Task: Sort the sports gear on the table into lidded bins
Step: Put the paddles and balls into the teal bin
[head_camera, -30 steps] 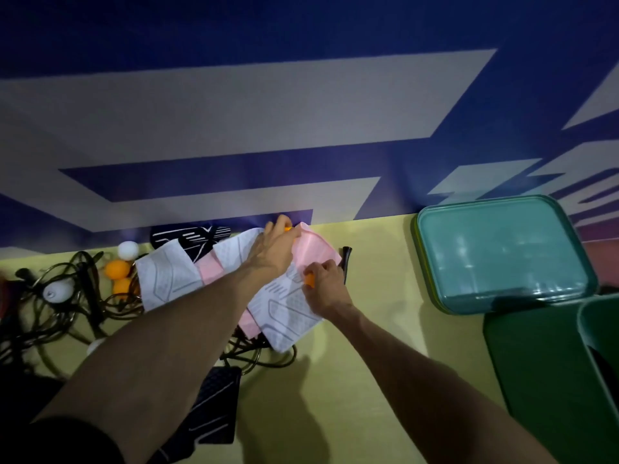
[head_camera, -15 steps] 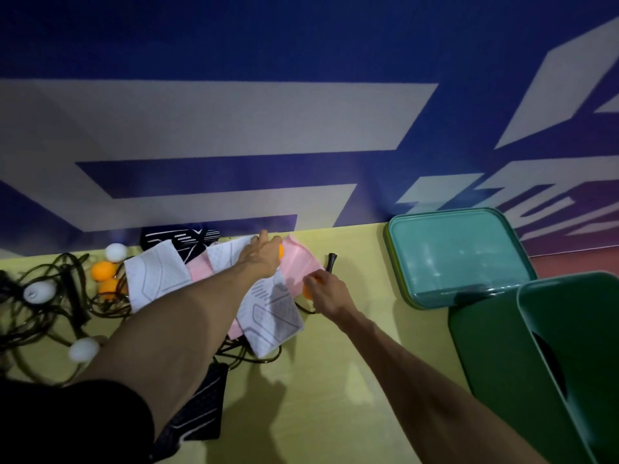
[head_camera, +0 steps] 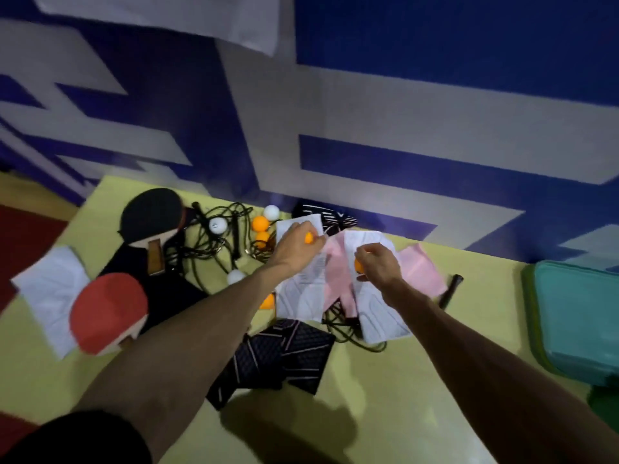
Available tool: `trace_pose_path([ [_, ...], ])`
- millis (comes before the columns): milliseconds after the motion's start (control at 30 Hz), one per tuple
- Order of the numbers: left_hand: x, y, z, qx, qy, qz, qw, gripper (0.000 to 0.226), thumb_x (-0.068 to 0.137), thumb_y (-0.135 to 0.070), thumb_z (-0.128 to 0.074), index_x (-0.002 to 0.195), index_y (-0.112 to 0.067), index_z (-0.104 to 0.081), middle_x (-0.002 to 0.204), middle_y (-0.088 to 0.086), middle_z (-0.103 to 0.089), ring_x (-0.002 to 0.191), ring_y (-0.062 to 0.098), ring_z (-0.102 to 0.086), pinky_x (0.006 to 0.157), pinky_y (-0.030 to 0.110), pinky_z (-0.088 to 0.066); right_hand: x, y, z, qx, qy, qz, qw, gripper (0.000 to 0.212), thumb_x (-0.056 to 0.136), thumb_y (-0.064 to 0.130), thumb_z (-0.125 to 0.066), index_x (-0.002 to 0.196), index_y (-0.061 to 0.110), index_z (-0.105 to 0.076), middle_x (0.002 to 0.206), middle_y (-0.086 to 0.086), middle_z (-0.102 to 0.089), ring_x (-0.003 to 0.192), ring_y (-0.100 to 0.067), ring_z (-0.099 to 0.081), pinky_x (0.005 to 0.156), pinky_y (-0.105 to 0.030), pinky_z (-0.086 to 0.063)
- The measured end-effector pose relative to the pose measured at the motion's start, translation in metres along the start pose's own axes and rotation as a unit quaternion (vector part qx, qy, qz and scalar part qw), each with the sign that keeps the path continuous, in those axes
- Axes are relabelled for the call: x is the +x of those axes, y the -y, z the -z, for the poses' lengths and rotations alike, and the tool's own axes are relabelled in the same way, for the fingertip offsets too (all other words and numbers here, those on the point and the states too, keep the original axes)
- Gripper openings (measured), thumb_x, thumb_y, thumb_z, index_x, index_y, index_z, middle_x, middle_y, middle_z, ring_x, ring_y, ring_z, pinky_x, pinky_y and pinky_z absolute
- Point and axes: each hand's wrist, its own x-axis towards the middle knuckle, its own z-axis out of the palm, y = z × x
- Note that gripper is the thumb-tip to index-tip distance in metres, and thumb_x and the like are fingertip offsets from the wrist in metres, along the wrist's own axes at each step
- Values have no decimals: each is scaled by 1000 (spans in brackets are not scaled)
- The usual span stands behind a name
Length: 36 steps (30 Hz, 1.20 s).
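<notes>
Left hand (head_camera: 294,250), right hand (head_camera: 379,262): each grip encloses an orange ball (head_camera: 308,237).

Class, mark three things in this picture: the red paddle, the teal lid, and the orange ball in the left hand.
red paddle (head_camera: 107,306): head view, middle of the red face.
teal lid (head_camera: 576,313): head view, its flat top.
orange ball (head_camera: 308,237): head view, the part showing at the fingertips of the left hand (head_camera: 294,251).

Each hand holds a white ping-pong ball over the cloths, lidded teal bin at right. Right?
Not white: both are orange. The head view shows the left hand holding an orange ball and the right hand a second orange ball, over the cloths; lidded teal bin at right.
</notes>
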Motion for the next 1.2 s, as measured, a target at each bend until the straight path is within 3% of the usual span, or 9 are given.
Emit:
trace_pose_path([
  [133, -27, 58, 39, -29, -58, 86, 994, 25, 94, -23, -56, 76, -7, -62, 87, 16, -62, 84, 29, -60, 73, 34, -44, -20, 18, -43, -68, 58, 31, 996, 23, 96, 16, -45, 99, 3, -63, 88, -8, -60, 77, -21, -58, 58, -29, -52],
  [200, -38, 87, 48, -2, -63, 127, 990, 13, 91, -12, -56, 95, -7, -66, 109, 14, -60, 96, 28, -60, 81, 33, -47, -24, 20, -60, -86, 92, 28, 992, 26, 98, 20, -43, 110, 3, -60, 101, -9, -60, 82, -20, -57, 57, -24, -47],
  [333, -54, 128, 56, 72, -8, 203, 977, 45, 89, -7, -52, 133, -16, -50, 138, 12, -33, 114, 35, -52, 99, 40, -45, -26, 19, -86, -155, 134, 50, 978, 32, 99, 22, -41, 120, 3, -56, 119, -13, -57, 99, -28, -55, 68, -33, -52],
  [467, -55, 146, 47, 115, 45, 190, 974, 46, 89, -11, -51, 134, -23, -49, 133, 14, -35, 117, 38, -48, 100, 46, -43, -31, 12, -110, -256, 176, 91, 946, 35, 97, 29, -49, 126, 11, -53, 120, -12, -60, 100, -26, -58, 80, -31, -45],
  [600, -51, 150, 38, 152, 51, 154, 975, 39, 86, -17, -61, 124, -20, -53, 124, 13, -37, 113, 36, -49, 91, 47, -48, -30, 1, -136, -367, 225, 158, 889, 52, 94, 33, -55, 140, 13, -42, 132, -20, -48, 120, -35, -50, 99, -38, -43],
  [833, -53, 161, 39, 186, 57, 83, 977, 49, 84, -32, -68, 129, -27, -48, 122, 7, -38, 111, 25, -47, 85, 40, -49, -28, -14, -172, -463, 256, 169, 831, 49, 97, 33, -52, 141, 18, -38, 133, -17, -37, 120, -35, -48, 97, -43, -44],
  [967, -47, 154, 42, 210, 63, 66, 973, 43, 87, -38, -64, 126, -25, -51, 122, 6, -43, 113, 25, -47, 88, 39, -47, -25, -17, -170, -446, 253, 164, 842, 46, 97, 32, -52, 139, 17, -39, 132, -16, -42, 119, -34, -49, 96, -40, -43],
  [1100, -44, 136, 45, 185, 44, 84, 978, 44, 88, -46, -59, 122, -19, -52, 120, 9, -49, 109, 30, -52, 84, 38, -46, -21, -7, -140, -353, 232, 132, 897, 47, 95, 37, -55, 132, 9, -48, 129, -19, -53, 117, -32, -51, 95, -35, -41],
  [1200, -52, 102, 48, 157, 39, 43, 986, 45, 87, -57, -52, 113, -21, -55, 112, 7, -59, 99, 29, -58, 82, 40, -50, -32, 5, -98, -241, 173, 70, 952, 44, 95, 44, -51, 119, 7, -54, 111, -16, -64, 82, -25, -63, 73, -35, -52],
])
